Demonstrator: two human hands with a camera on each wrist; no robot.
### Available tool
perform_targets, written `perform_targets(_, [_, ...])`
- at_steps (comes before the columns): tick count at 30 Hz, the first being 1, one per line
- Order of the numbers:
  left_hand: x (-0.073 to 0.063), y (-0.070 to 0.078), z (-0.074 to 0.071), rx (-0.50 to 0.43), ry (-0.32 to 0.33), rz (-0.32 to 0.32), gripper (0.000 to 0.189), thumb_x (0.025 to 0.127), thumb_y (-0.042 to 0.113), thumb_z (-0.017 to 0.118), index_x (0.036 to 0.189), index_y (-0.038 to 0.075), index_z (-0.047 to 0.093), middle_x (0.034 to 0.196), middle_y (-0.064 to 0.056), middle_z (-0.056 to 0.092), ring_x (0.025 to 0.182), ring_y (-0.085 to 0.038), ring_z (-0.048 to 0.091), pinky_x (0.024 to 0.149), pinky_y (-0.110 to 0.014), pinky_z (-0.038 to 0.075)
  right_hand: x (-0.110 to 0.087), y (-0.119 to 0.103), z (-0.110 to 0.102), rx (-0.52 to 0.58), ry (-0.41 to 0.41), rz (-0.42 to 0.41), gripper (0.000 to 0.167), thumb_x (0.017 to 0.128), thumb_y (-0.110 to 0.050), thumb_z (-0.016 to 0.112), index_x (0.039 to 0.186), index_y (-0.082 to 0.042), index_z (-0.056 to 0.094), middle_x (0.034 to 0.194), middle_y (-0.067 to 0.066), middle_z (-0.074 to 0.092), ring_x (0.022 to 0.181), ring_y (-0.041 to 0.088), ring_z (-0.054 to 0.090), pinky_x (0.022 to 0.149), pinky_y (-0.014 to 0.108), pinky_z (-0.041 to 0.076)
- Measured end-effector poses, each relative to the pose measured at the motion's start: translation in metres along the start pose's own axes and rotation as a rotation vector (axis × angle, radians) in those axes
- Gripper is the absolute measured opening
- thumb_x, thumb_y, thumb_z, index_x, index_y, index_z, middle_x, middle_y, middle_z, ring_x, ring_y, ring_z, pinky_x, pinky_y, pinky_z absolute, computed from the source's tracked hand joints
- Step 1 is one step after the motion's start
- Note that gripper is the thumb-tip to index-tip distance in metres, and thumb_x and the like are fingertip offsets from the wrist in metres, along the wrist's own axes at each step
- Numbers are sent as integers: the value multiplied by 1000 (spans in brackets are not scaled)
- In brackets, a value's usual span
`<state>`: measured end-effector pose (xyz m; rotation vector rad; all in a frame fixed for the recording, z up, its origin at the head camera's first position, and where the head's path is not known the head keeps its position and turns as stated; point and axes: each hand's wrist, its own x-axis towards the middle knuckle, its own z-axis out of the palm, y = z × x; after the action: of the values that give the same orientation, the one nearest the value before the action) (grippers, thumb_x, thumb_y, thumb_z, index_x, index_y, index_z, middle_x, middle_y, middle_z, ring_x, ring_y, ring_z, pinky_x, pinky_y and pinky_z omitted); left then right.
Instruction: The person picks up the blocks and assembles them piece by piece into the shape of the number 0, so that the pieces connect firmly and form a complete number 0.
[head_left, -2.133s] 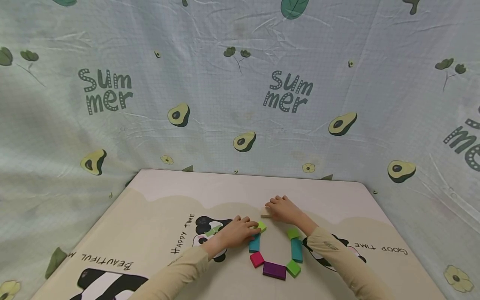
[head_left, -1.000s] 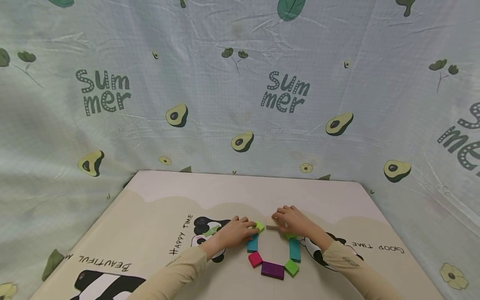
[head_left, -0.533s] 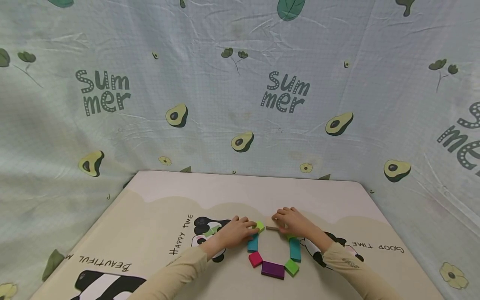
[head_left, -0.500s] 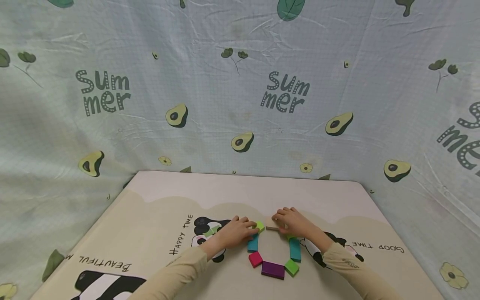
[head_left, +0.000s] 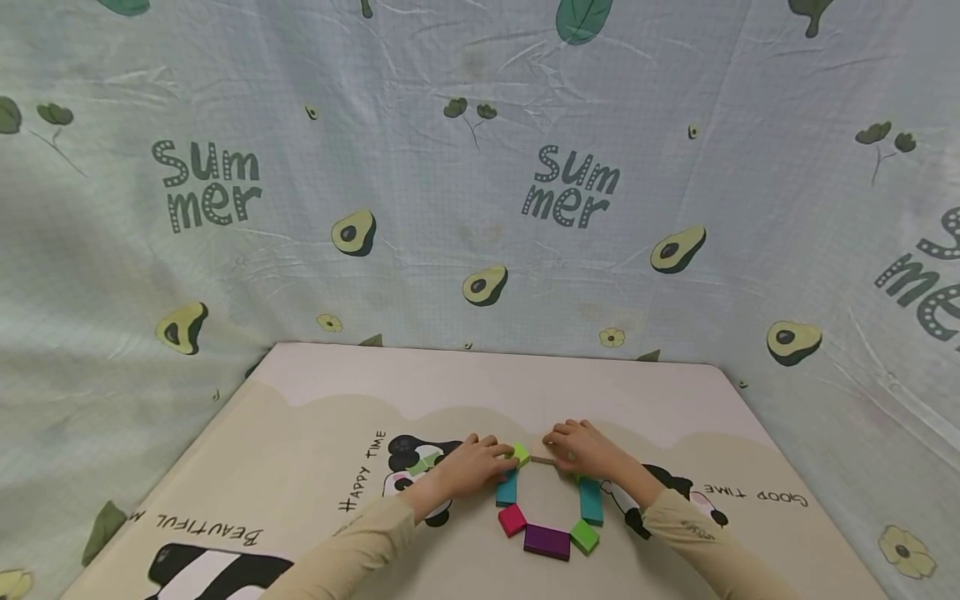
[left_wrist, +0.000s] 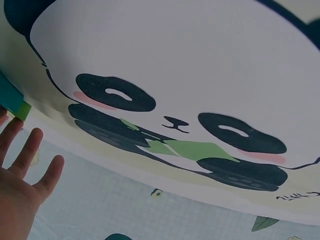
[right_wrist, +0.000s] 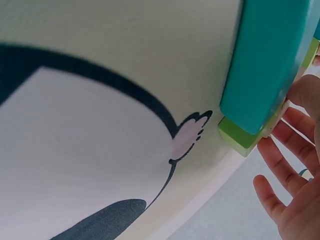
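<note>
My left hand (head_left: 472,465) rests its fingertips at a lime green block (head_left: 521,455), beside a teal block (head_left: 507,489). In the left wrist view its fingers (left_wrist: 30,150) are spread and fairly straight. With my right hand (head_left: 588,454) I hold a flat, plain wooden block (head_left: 542,460) between thumb and fingers, at the far side of a ring of blocks. Under that hand a second lime green block (right_wrist: 240,137) is mostly hidden in the head view. It touches the end of another teal block (head_left: 591,502).
A red block (head_left: 512,520), a purple block (head_left: 547,542) and a green block (head_left: 585,537) form the ring's near side. They lie on a beige table (head_left: 315,450) printed with pandas. A curtain (head_left: 420,175) with avocado prints hangs behind the table's far edge.
My right hand has brought the wooden block towards me, down between the two far green blocks, with a slight further shift in the last half second. My left hand has stayed put.
</note>
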<state>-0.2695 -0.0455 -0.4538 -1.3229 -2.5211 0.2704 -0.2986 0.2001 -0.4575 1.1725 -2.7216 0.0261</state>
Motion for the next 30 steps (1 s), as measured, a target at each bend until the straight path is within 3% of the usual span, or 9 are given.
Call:
perform_targets(13, [1,1,1,-19,0,-4,29,89,35,49,116,27,56,119,7,57,98,-12,53,76,-30,46,-2,-1,0,4,9,9,29,77,-21,66,105,-12,62,96,0,59,90,19,54,73,37,42])
perform_targets(21, [2,-1,3,4,-3,-13,29,89,35,48,116,28,56,119,8,56,98,-11,53,77,-29,46,-6,5,0,78,112,-56,40,82,-28,62,116,-8,55,101,6,57,90,21,52,71,38,40])
perform_targets(30, [1,1,2,17,30,-8,27,88,35,50,114,27,56,117,7,57,97,-12,52,74,-28,45,-16,3,-9,55,128,35,40,79,-25,66,115,-10,57,104,2,59,92,18,53,76,38,41])
